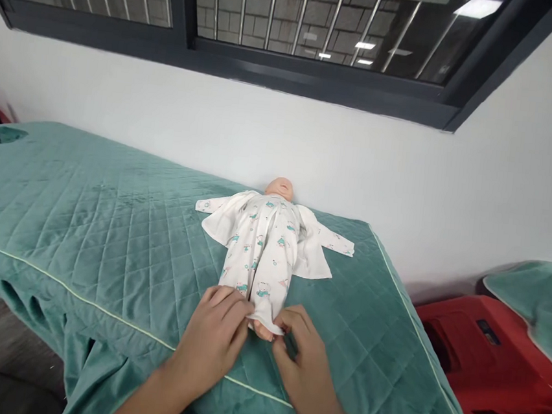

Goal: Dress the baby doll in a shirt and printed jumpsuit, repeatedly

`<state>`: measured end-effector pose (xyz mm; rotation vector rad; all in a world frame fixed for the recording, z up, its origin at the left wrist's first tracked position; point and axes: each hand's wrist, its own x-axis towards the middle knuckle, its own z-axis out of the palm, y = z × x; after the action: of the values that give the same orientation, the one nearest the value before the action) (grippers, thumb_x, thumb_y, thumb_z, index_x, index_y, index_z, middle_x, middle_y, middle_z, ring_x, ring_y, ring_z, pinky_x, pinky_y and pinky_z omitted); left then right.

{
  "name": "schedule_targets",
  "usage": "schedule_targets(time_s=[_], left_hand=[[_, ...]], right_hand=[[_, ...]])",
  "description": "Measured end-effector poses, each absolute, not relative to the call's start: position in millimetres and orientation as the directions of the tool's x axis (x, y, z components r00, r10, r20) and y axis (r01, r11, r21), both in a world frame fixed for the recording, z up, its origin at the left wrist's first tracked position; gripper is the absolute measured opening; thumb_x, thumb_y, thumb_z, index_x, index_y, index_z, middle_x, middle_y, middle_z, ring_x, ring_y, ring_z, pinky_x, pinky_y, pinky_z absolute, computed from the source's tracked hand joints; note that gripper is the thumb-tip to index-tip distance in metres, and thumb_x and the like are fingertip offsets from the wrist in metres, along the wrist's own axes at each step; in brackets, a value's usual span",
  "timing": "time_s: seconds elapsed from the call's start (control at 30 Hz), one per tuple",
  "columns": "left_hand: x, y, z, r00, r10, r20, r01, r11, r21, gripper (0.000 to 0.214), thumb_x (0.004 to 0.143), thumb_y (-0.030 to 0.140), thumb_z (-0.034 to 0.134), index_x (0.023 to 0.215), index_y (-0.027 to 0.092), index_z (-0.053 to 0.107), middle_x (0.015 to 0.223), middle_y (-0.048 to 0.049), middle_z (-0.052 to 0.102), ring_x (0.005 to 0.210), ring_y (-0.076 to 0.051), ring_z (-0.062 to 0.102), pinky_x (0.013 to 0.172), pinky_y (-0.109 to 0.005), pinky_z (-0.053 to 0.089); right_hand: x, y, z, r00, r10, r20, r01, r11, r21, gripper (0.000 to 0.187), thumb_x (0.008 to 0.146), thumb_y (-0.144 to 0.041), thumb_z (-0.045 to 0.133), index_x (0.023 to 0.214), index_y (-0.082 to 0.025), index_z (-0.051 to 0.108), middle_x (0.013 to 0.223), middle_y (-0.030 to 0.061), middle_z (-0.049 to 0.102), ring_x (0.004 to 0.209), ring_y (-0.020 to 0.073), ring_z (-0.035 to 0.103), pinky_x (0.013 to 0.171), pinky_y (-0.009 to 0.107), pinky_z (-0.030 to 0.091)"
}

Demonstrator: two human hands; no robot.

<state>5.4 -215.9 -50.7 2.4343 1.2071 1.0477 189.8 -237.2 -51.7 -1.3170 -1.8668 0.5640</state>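
Note:
A baby doll (280, 188) lies on its back, its head toward the wall. White pants (275, 259) with a teal animal print cover its legs, and a white shirt (313, 253) spreads open at both sides. My left hand (218, 328) pinches the pant leg's hem from the left. On the other side of that hem, my right hand (303, 359) grips the edge between thumb and fingers. Between my hands the doll's foot (263, 330) shows at the cuff. The other leg's end is hidden behind my left hand.
The doll lies on a green quilted bed cover (131, 238) with pale piping. Behind it are a white wall (168, 105) and a dark-framed window (317, 84). A red plastic stool (495, 365) stands at the right, beside green cloth (535, 303). A cable (1, 374) lies on the floor.

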Motion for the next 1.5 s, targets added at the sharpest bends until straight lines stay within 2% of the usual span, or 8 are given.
schedule_targets(time_s=[0.17,0.37,0.53,0.7,0.93,1.17,1.3,1.5], left_hand=[[-7,-226,-59,0.367,0.772,0.519,0.531,-0.632,0.565,0.014,0.093,0.014,0.05,0.104,0.021,0.056,0.101,-0.0038,0.063,0.1,-0.019,0.054,0.09,-0.038,0.041],[-38,-181,-88,0.033,0.91,0.414,0.539,-0.365,0.759,0.017,0.096,0.025,0.044,0.102,0.021,0.059,0.098,-0.0041,0.065,0.091,-0.018,0.06,0.08,-0.032,0.05],[-44,-109,-100,0.234,0.857,0.458,0.802,-0.437,0.407,0.034,0.09,0.016,0.051,0.122,0.016,0.059,0.124,-0.0102,0.062,0.124,-0.027,0.049,0.108,-0.047,0.04],[-34,-83,-95,0.493,0.75,0.441,0.779,-0.606,0.162,0.033,0.093,0.017,0.049,0.124,0.014,0.061,0.132,-0.0131,0.058,0.137,-0.027,0.04,0.121,-0.049,0.024],[-30,-69,-91,0.685,0.612,0.395,0.566,-0.788,0.24,0.03,0.091,0.022,0.053,0.119,0.018,0.064,0.122,-0.0115,0.063,0.13,-0.025,0.049,0.117,-0.043,0.034],[-17,-57,-81,0.651,0.702,0.291,0.597,-0.709,0.375,0.038,0.089,0.031,0.055,0.124,0.017,0.058,0.13,-0.0108,0.061,0.116,-0.026,0.059,0.097,-0.037,0.051],[-13,-59,-79,0.652,0.688,0.318,0.601,-0.725,0.338,0.038,0.089,0.032,0.056,0.124,0.017,0.058,0.128,-0.0103,0.062,0.116,-0.026,0.059,0.097,-0.037,0.05],[-11,-62,-89,0.619,0.684,0.387,0.667,-0.717,0.201,0.016,0.089,0.019,0.054,0.095,0.016,0.069,0.102,-0.0108,0.071,0.098,-0.024,0.065,0.09,-0.039,0.053]], right_hand=[[202,-249,-46,-0.36,0.914,0.189,0.59,0.38,-0.713,0.028,0.082,-0.001,0.044,0.098,-0.023,0.052,0.104,0.0038,0.056,0.097,0.0171,0.055,0.087,0.03,0.045],[234,-218,-55,-0.275,0.947,0.166,0.661,0.312,-0.683,0.022,0.09,-0.013,0.045,0.108,-0.024,0.054,0.108,0.0044,0.059,0.101,0.0193,0.056,0.09,0.035,0.047],[240,-156,-68,-0.209,0.93,0.302,0.827,0.333,-0.452,0.035,0.086,-0.007,0.047,0.119,-0.018,0.054,0.125,0.011,0.054,0.12,0.0257,0.046,0.106,0.044,0.039],[236,-119,-72,-0.346,0.901,0.263,0.838,0.422,-0.345,0.028,0.087,-0.007,0.048,0.109,-0.016,0.063,0.113,0.0119,0.06,0.111,0.027,0.051,0.099,0.044,0.044],[243,-113,-80,-0.356,0.888,0.293,0.823,0.446,-0.351,0.028,0.086,-0.006,0.05,0.1,-0.02,0.069,0.104,0.0096,0.06,0.101,0.0258,0.052,0.091,0.041,0.047],[239,-107,-80,-0.377,0.872,0.313,0.812,0.474,-0.34,0.034,0.078,0.002,0.046,0.093,-0.019,0.068,0.103,0.0109,0.061,0.096,0.0261,0.051,0.086,0.041,0.046],[250,-112,-75,-0.405,0.856,0.32,0.735,0.513,-0.442,0.029,0.077,0.0,0.046,0.082,-0.02,0.066,0.094,0.0085,0.06,0.091,0.0242,0.052,0.079,0.038,0.046],[263,-122,-70,-0.433,0.853,0.293,0.679,0.522,-0.517,0.029,0.084,-0.004,0.041,0.078,-0.022,0.064,0.089,0.0055,0.059,0.089,0.0221,0.054,0.079,0.037,0.046]])
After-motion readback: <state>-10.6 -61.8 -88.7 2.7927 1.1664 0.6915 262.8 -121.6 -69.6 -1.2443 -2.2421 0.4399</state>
